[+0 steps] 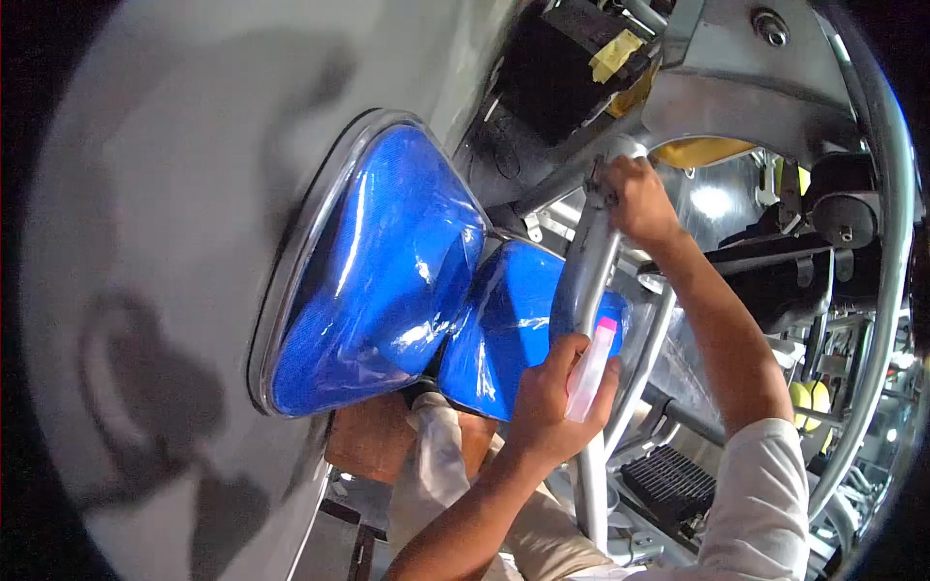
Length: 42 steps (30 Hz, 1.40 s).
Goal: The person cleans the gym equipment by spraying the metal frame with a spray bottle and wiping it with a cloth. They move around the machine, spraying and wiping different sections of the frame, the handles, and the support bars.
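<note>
My left hand (564,399) is closed around a whitish, translucent pen-like stick with a pink tip (588,382), which lies along a grey metal tube (593,266). Farther up, my right hand (639,198) has its fingers curled at the tube's upper end (620,150). Whether something small sits between those fingers is hidden. Behind the tube and left of my hands are two blue mesh seats (387,271), wrapped in clear shiny plastic; the nearer one has a dark and silver rim.
A grey panel (174,194) fills the left side, with shadows across it. Bent metal tubing (886,368) runs down the right, among machine frames and yellow round parts (809,402). A black box with yellow tape (615,56) stands at the top. My legs (441,465) are below.
</note>
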Each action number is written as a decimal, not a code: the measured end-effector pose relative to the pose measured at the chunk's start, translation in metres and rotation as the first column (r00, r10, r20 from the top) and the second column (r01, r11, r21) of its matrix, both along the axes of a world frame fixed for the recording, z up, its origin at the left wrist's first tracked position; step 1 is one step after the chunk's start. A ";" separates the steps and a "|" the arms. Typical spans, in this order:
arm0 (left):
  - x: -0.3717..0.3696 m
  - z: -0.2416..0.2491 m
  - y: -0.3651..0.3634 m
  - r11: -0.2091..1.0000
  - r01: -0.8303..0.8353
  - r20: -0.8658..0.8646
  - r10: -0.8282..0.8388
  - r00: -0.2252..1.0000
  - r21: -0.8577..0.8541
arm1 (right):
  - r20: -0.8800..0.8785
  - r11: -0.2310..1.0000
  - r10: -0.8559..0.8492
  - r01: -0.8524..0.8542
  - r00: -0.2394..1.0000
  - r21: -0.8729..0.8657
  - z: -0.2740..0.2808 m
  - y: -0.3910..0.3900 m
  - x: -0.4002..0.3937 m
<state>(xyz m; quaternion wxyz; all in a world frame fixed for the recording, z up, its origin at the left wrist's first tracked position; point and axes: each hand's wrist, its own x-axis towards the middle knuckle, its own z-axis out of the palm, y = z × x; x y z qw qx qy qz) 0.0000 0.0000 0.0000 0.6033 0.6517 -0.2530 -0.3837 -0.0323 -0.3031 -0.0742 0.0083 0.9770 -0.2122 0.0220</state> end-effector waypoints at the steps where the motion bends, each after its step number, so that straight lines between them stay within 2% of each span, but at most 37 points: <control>1: -0.004 -0.001 -0.002 0.999 -0.022 0.008 0.022 1.000 -0.023 | -0.046 0.997 0.075 -0.076 0.996 -0.025 0.009 0.008 -0.005; 2: -0.007 -0.001 -0.004 0.998 -0.046 0.019 0.047 0.999 -0.046 | -0.093 0.987 0.150 -0.155 0.984 -0.047 0.016 0.009 -0.005; 5: 0.004 -0.007 0.001 1.000 -0.011 0.077 0.013 0.997 -0.025 | -0.291 0.989 0.092 -0.121 0.952 -0.082 0.021 0.001 0.032; 6: -0.001 -0.010 0.001 0.998 0.010 0.126 -0.002 0.992 -0.060 | -0.260 0.990 0.043 -0.077 0.965 -0.121 0.018 -0.006 0.039; 9: -0.013 -0.012 -0.005 0.993 0.009 0.112 0.005 0.994 -0.120 | -0.229 0.978 -0.018 -0.030 0.973 -0.205 0.009 -0.009 0.042; 10: -0.014 -0.009 -0.006 0.995 0.030 0.066 -0.024 0.998 -0.096 | -0.266 0.986 -0.045 0.000 0.963 -0.166 0.010 -0.003 0.039; 13: -0.017 -0.011 -0.008 0.990 0.042 0.111 -0.028 0.993 -0.131 | -0.245 0.999 0.033 -0.027 0.969 0.029 0.010 0.008 0.018; 17: -0.020 -0.010 -0.011 0.994 0.061 0.111 -0.050 0.992 -0.092 | -0.219 0.998 0.052 -0.060 0.974 -0.033 0.024 0.013 0.016; 18: -0.023 -0.013 -0.012 0.994 0.062 0.109 -0.053 0.993 -0.087 | -0.247 0.985 0.042 -0.082 0.968 -0.150 0.023 0.008 0.022; 21: -0.027 -0.013 -0.012 0.994 0.083 0.095 -0.077 0.993 -0.064 | -0.224 0.966 -0.139 0.082 0.965 -0.244 0.018 -0.026 0.043; 24: -0.026 -0.012 -0.005 0.994 0.073 0.099 -0.064 0.993 -0.080 | -0.137 0.957 -0.189 0.151 0.972 -0.246 0.008 -0.012 0.045; 27: -0.020 -0.009 -0.005 0.996 0.031 0.095 -0.023 0.995 -0.085 | -0.414 0.976 -0.153 0.072 0.897 -0.206 0.024 0.033 0.041; 29: -0.013 -0.009 -0.007 0.996 -0.027 0.133 0.038 0.990 -0.086 | -0.355 0.987 -0.062 0.005 0.933 -0.159 0.023 0.038 0.032; 30: -0.007 -0.008 -0.005 0.999 -0.007 0.091 0.012 0.996 -0.051 | -0.328 0.991 -0.018 -0.028 0.945 -0.133 0.020 0.039 0.028; 33: -0.007 -0.013 -0.005 0.999 -0.020 0.123 0.025 0.992 -0.047 | -0.339 0.960 -0.094 -0.005 0.936 -0.281 -0.002 0.002 0.049; 34: -0.009 -0.013 -0.005 0.998 -0.024 0.114 0.031 0.993 -0.056 | -0.266 0.942 -0.214 0.127 0.940 -0.310 -0.011 -0.008 0.062; 37: -0.009 -0.010 -0.002 0.997 -0.039 0.090 0.044 0.995 -0.061 | -0.391 0.914 -0.274 0.112 0.879 -0.389 -0.002 0.012 0.075; 38: -0.003 -0.006 -0.001 0.998 -0.031 0.085 0.036 0.996 -0.054 | -0.504 0.937 -0.275 0.111 0.819 -0.332 0.006 0.023 0.078; 41: 0.012 -0.001 0.002 0.998 -0.055 0.053 0.057 0.997 -0.038 | -0.657 0.991 -0.115 0.038 0.745 -0.131 0.023 0.069 0.063; 42: 0.016 -0.004 0.001 0.996 -0.066 0.071 0.070 0.995 -0.051 | -0.583 0.992 -0.096 0.026 0.807 -0.126 0.024 0.071 0.058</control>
